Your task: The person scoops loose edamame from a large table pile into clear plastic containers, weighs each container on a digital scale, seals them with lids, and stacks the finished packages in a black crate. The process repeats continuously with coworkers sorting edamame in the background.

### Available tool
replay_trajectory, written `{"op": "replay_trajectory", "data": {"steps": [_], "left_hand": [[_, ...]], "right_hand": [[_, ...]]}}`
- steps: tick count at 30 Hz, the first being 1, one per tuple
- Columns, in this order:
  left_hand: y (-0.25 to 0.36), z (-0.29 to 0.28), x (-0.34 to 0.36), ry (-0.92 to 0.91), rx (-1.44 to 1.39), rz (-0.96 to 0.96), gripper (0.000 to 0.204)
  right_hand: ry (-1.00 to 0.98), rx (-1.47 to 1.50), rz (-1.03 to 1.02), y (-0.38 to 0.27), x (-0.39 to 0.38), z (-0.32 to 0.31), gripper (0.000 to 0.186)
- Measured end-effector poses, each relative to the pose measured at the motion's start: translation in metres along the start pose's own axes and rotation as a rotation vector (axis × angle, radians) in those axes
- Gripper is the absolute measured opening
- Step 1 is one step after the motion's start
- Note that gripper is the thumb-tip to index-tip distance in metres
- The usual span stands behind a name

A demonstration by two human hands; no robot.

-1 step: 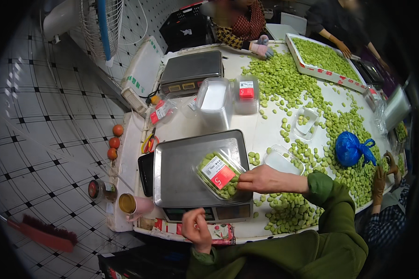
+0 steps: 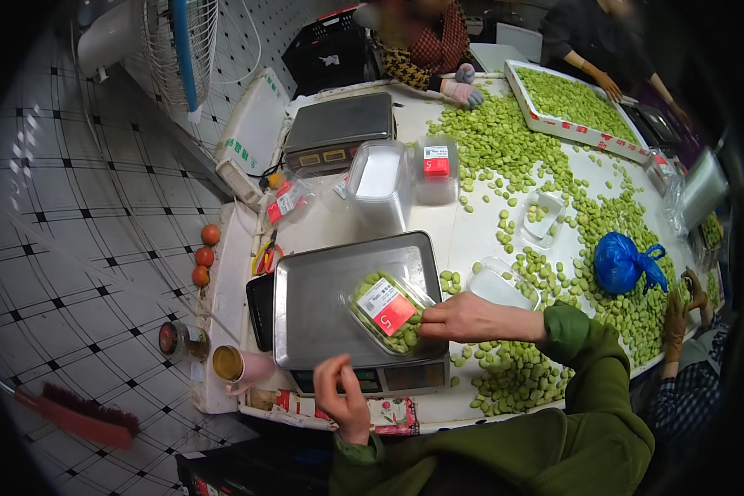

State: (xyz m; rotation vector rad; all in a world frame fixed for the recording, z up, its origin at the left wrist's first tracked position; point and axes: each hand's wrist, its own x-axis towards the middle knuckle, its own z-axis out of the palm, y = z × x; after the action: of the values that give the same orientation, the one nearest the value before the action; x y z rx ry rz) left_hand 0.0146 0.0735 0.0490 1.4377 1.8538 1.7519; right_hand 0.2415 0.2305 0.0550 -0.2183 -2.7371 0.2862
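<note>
A clear plastic container of shelled green broad beans (image 2: 386,312), with a white and red label on top, sits at an angle on the metal pan of a scale (image 2: 314,306). My right hand (image 2: 463,318) reaches in from the right, its fingers closed at the container's right edge; the fingertips are partly hidden. Above the scale's front edge, my left hand (image 2: 343,401) is raised, holding nothing, with thumb and fingers apart. An empty clear tub (image 2: 504,285) lies just beyond my right wrist, among loose beans (image 2: 521,376).
Stacked clear tubs (image 2: 380,186), a labelled container (image 2: 436,169) and a second scale (image 2: 341,124) stand behind. A blue plastic bag (image 2: 624,264) sits on the beans at right. A pink mug (image 2: 248,368) is at left. Co-workers' gloved hands (image 2: 463,89) are at the far side and right.
My left hand has moved slightly up and to the left, and its curled fingers have spread apart. My right hand and the container stay nearly in place.
</note>
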Motion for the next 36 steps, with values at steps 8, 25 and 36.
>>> {"op": "replay_trajectory", "data": {"steps": [8,25,36], "left_hand": [[-0.048,0.040,0.090,-0.273,0.362,0.130,0.033],[-0.045,0.034,0.088,-0.323,-0.452,-0.657,0.025],[0.043,-0.029,-0.062,-0.472,-0.635,-0.652,0.022]], "right_hand": [[-0.005,0.141,0.094,-0.004,-0.002,-0.001,0.039],[0.291,1.394,1.014,-0.005,-0.021,0.017,0.047],[0.263,1.116,0.739,-0.078,-0.083,-0.032,0.031]]}}
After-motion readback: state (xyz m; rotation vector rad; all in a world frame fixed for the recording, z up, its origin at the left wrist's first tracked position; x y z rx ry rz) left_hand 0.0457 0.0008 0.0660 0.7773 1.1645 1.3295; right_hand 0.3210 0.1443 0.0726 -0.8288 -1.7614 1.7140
